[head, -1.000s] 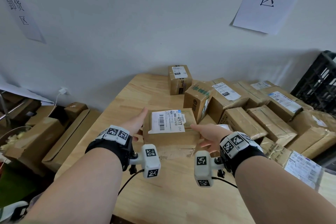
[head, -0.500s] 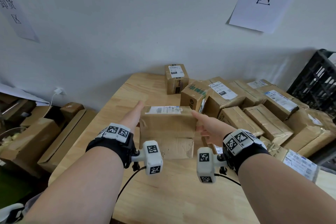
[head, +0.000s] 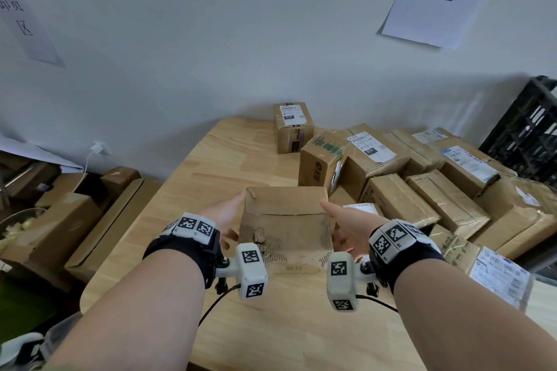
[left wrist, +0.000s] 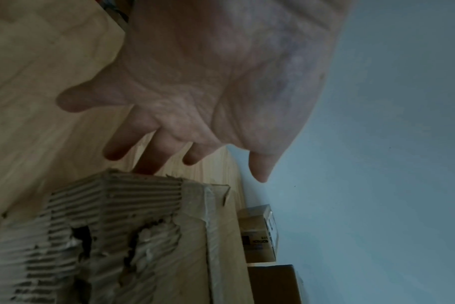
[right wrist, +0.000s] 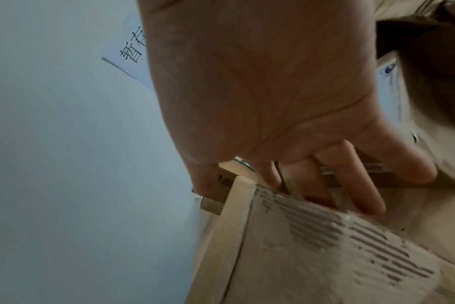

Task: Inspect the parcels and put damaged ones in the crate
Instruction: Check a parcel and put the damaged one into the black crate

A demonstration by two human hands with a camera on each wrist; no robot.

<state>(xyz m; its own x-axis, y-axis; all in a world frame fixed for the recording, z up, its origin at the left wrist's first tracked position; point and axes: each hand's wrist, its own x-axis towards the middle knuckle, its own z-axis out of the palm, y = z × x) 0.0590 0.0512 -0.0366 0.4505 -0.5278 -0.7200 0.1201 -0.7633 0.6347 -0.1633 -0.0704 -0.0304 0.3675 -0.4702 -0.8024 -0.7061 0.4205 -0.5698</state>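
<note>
A brown cardboard parcel point(head: 284, 220) stands tipped up between my two hands at the middle of the wooden table point(head: 229, 166). The face turned toward me is torn, with bare corrugation and holes point(head: 262, 239). In the left wrist view the rips in the parcel point(left wrist: 117, 236) are plain. My left hand point(head: 224, 214) presses its left side with straight, spread fingers point(left wrist: 146, 156). My right hand point(head: 343, 217) presses the right side, with its fingers point(right wrist: 325, 181) straight along the parcel point(right wrist: 312, 257). The black crate point(head: 530, 135) stands at the far right.
A heap of several taped parcels point(head: 422, 190) fills the table's right side. One small box point(head: 293, 126) stands by the wall. A flat labelled parcel point(head: 497, 277) lies at the right front. Cardboard boxes point(head: 60, 220) sit on the floor to the left.
The parcel lay flat with its white label up. Both hands have tipped it away from me, so the label has turned out of sight and the torn face now shows.
</note>
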